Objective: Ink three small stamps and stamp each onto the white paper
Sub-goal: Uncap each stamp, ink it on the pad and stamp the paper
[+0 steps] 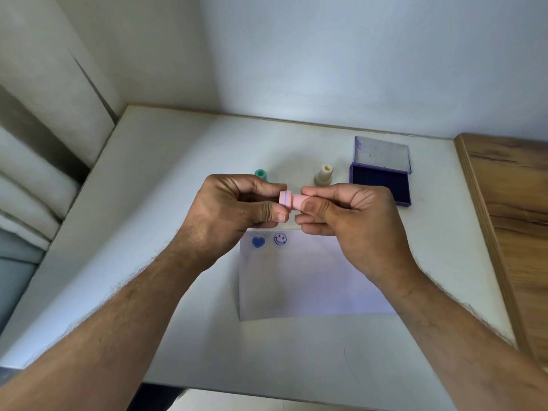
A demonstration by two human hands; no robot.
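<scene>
At frame centre both hands pinch one pink stamp (291, 200) — left hand (234, 207) on its wide end, right hand (353, 216) on its handle. Just below lies the white paper (311, 280) (heart and smiley prints in its upper left corner).

Both forearms reach in from bottom corners, wrists converging mid-frame. Left hand (234, 203) curled, thumb and fingers pinching one end of pink stamp (292, 200). Right hand (353, 212) curled, fingertips pinching opposite end. Hands raised above tabletop.
</scene>
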